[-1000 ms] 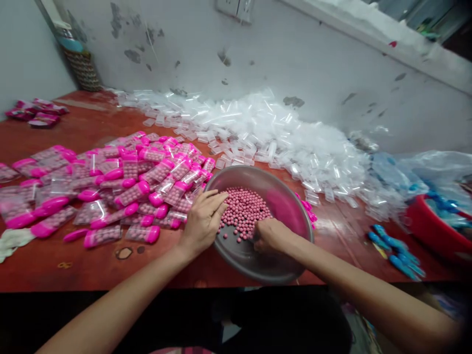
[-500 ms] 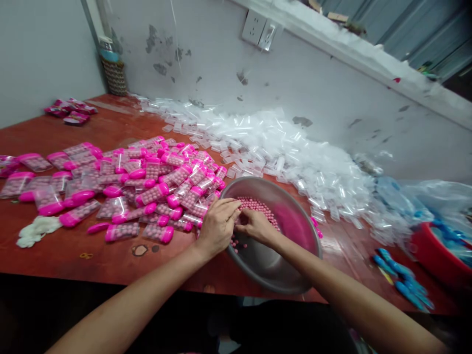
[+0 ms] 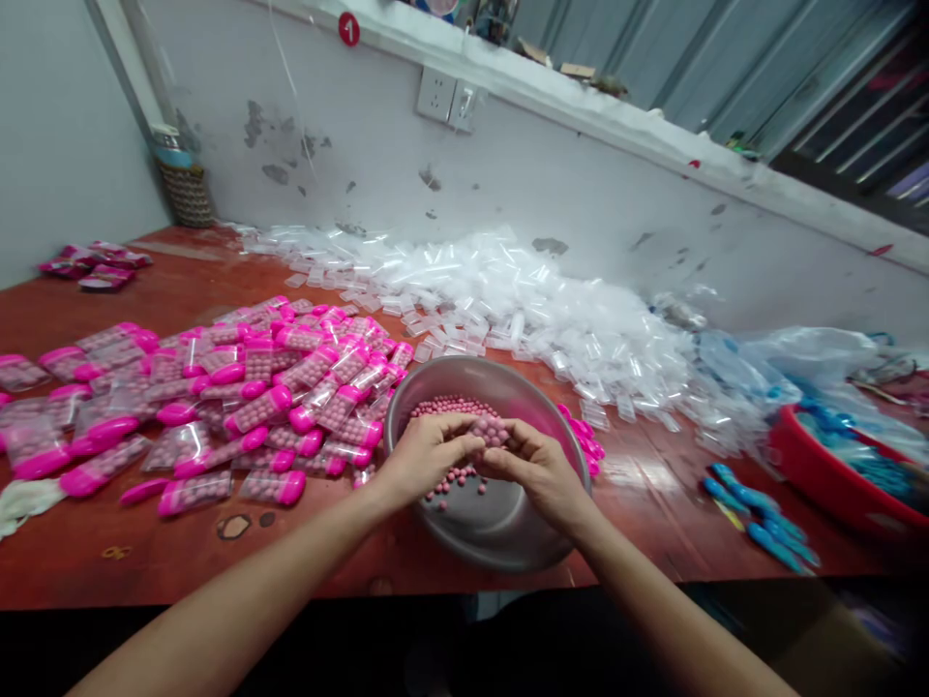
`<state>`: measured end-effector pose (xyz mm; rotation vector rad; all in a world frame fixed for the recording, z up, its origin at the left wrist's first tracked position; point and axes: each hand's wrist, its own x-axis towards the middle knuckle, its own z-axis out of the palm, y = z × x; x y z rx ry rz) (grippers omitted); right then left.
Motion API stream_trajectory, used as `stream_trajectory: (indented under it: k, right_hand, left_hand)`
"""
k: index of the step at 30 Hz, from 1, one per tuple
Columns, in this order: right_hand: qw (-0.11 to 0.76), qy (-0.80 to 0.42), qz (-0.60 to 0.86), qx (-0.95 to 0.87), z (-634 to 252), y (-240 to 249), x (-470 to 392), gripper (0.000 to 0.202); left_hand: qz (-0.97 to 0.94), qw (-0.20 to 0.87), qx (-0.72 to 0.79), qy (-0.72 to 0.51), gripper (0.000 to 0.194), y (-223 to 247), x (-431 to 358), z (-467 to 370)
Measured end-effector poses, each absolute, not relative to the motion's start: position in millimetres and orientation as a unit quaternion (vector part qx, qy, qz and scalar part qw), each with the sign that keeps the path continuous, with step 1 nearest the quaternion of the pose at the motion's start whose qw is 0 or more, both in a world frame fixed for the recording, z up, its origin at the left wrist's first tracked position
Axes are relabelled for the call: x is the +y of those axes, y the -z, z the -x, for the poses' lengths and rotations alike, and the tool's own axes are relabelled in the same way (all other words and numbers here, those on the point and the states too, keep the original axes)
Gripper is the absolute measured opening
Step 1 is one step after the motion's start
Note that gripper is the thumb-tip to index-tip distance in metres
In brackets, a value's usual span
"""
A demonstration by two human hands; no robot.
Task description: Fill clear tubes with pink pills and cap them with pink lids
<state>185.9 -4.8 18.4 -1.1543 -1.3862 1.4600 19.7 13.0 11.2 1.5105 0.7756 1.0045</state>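
Observation:
A clear container filled with pink beads [image 3: 489, 432] is held between both hands above a metal bowl [image 3: 541, 554]. My left hand [image 3: 434, 453] closes on its left side, thumb in front. From the right, the fingers and thumb of my right hand [image 3: 541, 469] grip its other side. Loose pink beads [image 3: 454, 404] lie in the bowl, under and behind the hands. Left of the bowl spreads a heap of bead-filled clear containers with pink caps [image 3: 261, 411].
Behind the bowl lies a long pile of clear plastic containers [image 3: 508, 290]. Pink caps [image 3: 583, 440] touch the bowl's right side. Farther right are blue gloves [image 3: 769, 518] and a red basin [image 3: 820, 479]. A white cloth [image 3: 27, 501] lies at far left.
The view has shifted right. Both hands have risen from the beads, and the filled container now shows between them. My right hand has turned, its fingers now behind the container.

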Motion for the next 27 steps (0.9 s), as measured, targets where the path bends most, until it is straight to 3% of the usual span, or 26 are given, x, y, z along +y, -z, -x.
stream_trajectory:
  k: [3, 8, 15, 21, 27]
  right_hand:
    - [0.402, -0.511, 0.476, -0.593, -197, -22, -10, 0.035]
    - [0.345, -0.402, 0.453, -0.717, -218, -33, -13, 0.033]
    - [0.319, -0.427, 0.448, -0.718, -227, -29, -15, 0.018]
    - [0.329, -0.455, 0.436, -0.704, -224, -19, -17, 0.026]
    - [0.418, -0.46, 0.458, -0.636, -219, -13, -16, 0.019]
  left_hand:
    - [-0.552, 0.674, 0.285, -0.399, 0.028, -10, 15, -29]
    - [-0.556, 0.693, 0.288, -0.358, 0.023, -9, 14, -33]
    - [-0.581, 0.667, 0.321, -0.337, 0.027, -14, 10, -32]
    - [-0.564, 0.689, 0.319, -0.325, 0.025, -12, 11, -35]
    - [-0.523, 0.712, 0.321, -0.34, 0.031, -11, 12, -35]
